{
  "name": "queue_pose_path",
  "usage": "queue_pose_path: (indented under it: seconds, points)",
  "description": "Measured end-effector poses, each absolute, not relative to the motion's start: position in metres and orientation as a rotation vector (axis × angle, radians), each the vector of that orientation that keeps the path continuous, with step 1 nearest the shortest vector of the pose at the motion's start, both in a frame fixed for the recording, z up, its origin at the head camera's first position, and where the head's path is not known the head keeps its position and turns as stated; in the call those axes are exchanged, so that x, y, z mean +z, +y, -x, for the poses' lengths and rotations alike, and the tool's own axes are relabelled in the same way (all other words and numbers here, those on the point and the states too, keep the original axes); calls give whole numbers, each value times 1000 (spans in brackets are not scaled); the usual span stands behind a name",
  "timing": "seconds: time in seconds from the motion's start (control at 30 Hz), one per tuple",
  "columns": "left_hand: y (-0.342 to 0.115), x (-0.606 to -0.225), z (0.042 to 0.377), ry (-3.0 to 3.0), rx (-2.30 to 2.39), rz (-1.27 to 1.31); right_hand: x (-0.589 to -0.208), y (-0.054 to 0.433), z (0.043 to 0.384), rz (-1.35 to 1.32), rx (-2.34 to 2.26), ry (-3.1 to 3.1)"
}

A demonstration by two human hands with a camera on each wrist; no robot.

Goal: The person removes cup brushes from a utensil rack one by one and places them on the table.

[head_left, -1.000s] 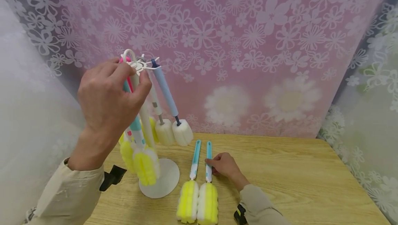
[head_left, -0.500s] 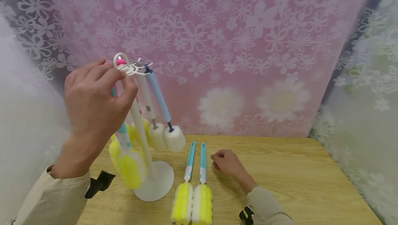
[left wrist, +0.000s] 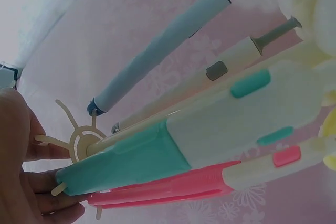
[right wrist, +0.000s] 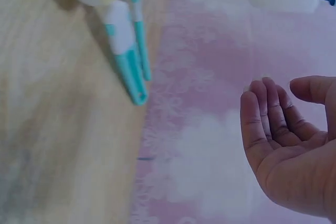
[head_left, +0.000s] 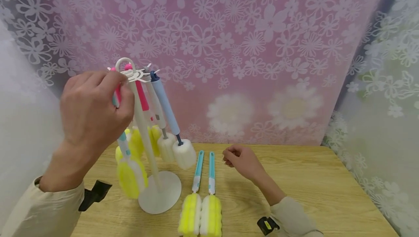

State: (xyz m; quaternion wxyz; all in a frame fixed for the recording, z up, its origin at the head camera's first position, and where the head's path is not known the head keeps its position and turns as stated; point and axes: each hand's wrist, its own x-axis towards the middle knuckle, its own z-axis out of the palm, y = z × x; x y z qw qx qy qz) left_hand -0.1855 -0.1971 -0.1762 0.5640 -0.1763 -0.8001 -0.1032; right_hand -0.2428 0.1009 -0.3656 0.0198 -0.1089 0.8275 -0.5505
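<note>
My left hand (head_left: 93, 109) is at the top of a white stand (head_left: 148, 149), finger and thumb pinching the edge of its pronged hanging ring. Right by those fingers hangs a teal-and-white bottle brush (left wrist: 126, 156), a prong through its handle end. Pink bottle brushes (head_left: 142, 97), a grey-white one (head_left: 157, 109) and a light-blue one (head_left: 167, 106) hang around the ring, sponge heads down. My right hand (head_left: 243, 160) hovers over the table, fingers loosely curled and holding nothing. Left of it, two teal-handled sponge brushes (head_left: 211, 213) lie side by side.
The stand's round white base (head_left: 163, 199) rests on a wood-grain table (head_left: 294, 186). A pink flowered curtain (head_left: 262, 66) hangs along the back edge, with pale sheets at both sides. Black straps (head_left: 95, 195) circle the cuffs.
My left hand has moved left and the hanging ring has turned with its brushes, the teal one swinging leftward. My right hand has let go of the right-hand lying brush and moved right.
</note>
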Motion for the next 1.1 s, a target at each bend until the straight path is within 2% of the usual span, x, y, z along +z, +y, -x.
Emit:
queue_pose_path:
  seconds: [0.4,0.8,1.1]
  points:
    - [-201,-175,176,-2033,-189,471,-319,98,232,547,-1776,2538]
    - [-199,-181,178,-1877,-207,390,-287,67,214,799,-1822,2497]
    - [-188,-179,178,-1844,-210,306,-274,27,219,1011,-1880,2443]
